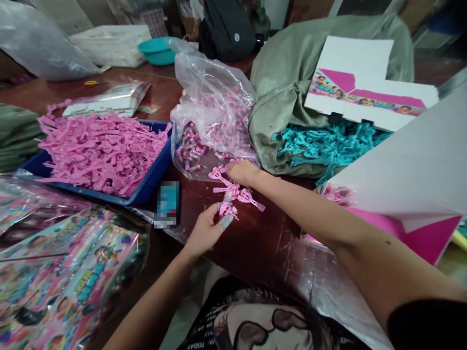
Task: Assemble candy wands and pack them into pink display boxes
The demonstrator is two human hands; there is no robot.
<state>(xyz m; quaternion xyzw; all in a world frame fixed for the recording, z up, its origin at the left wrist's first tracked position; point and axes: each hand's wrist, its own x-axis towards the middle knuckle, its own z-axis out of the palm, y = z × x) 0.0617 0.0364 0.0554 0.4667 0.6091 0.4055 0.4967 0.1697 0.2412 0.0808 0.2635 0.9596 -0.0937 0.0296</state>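
My left hand [207, 228] is closed, its thumb and fingers pinching a pink plastic piece [228, 210] with a small clear tube standing at its upper end. Just beyond it, more flat pink pieces with cut-out patterns [251, 197] lie on the dark red table [255, 248]. My right hand [242, 172] reaches to the mouth of a clear plastic bag [215, 73], its fingers curled down by the pink pieces; the fingertips are hidden. Inside the bag are many small tubes with pink ends [191, 146].
A blue tray [146, 192] heaped with pink pieces [102, 150] stands at left, a phone [168, 204] beside it. Printed packages [73, 287] fill the lower left. At right are a green sack [284, 63] of teal pieces [335, 143] and an open white carton [408, 170].
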